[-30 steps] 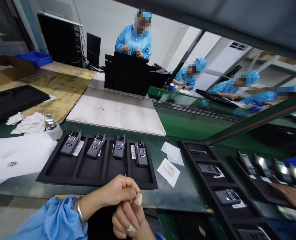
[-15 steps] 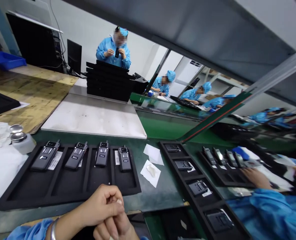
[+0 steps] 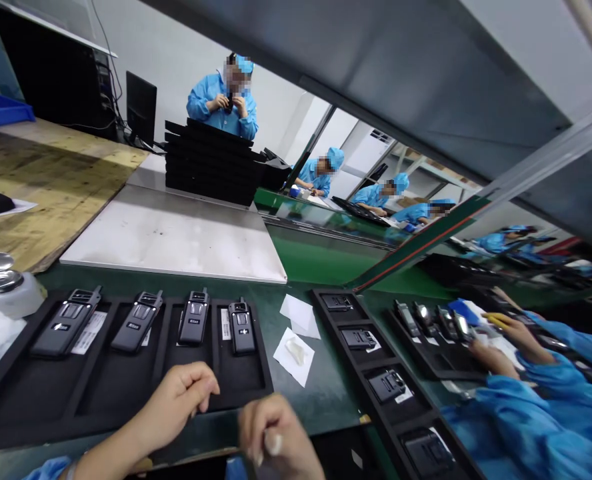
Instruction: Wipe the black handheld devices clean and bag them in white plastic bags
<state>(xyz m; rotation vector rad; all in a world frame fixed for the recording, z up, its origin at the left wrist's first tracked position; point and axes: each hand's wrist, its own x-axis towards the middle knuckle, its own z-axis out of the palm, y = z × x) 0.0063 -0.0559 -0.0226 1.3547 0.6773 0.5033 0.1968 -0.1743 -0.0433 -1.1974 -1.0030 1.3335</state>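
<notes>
My left hand [image 3: 189, 393] is over the front edge of a black foam tray [image 3: 23, 417], its fingers curled in against the thumb. Whether anything is pinched there is hidden. To its right, my right hand [image 3: 279, 430] is bent at the fingers and smeared by motion, with a whitish spot at one fingertip. The hands are apart. Several dark handheld radios with stub antennas, such as this handheld radio [image 3: 194, 319], lie in the tray's compartments, with white labels beside or under them. Neither hand touches a radio.
Right of the tray lie white paper sheets [image 3: 295, 353], one with a crumpled scrap. A long black tray [image 3: 393, 427] holds more devices. A co-worker's blue sleeves [image 3: 516, 420] reach over another tray at right. A dispenser bottle [image 3: 16, 293] stands left; stacked black trays [image 3: 211, 163] are behind.
My hands were together and have separated, the left moving slightly left and up, the right moving right. The view has shifted a little. The co-worker's hand at right now shows something yellow.
</notes>
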